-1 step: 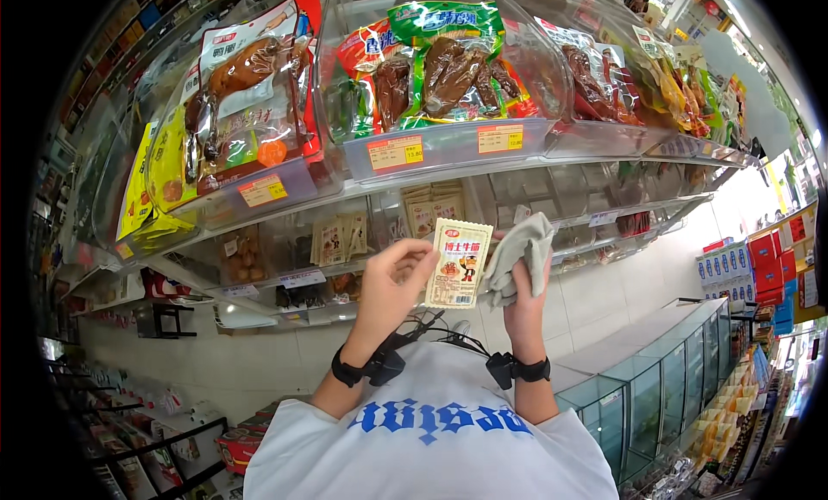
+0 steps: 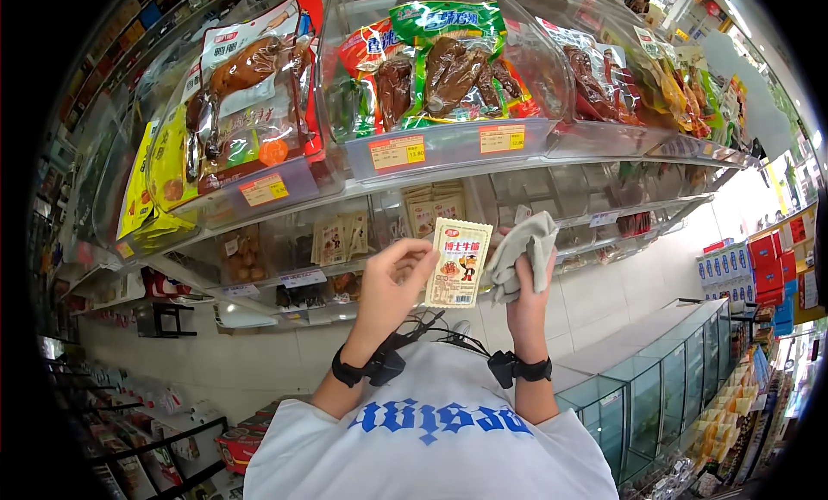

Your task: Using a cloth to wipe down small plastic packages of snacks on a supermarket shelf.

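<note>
Your left hand (image 2: 390, 286) pinches the snack packet (image 2: 458, 264) clear of the shelf (image 2: 448, 168); your right hand (image 2: 528, 286) clutches the grey cloth (image 2: 522, 251) (wiping apparently unfinished).

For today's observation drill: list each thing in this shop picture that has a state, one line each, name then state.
left hand: raised, pinching the snack packet
snack packet: sealed, upright, held up
right hand: raised, clutching the grey cloth
grey cloth: crumpled
clear shelf bins: filled with packaged food

Shop: snack bins (image 2: 448, 146) w/ price tags (image 2: 397, 152).
</note>
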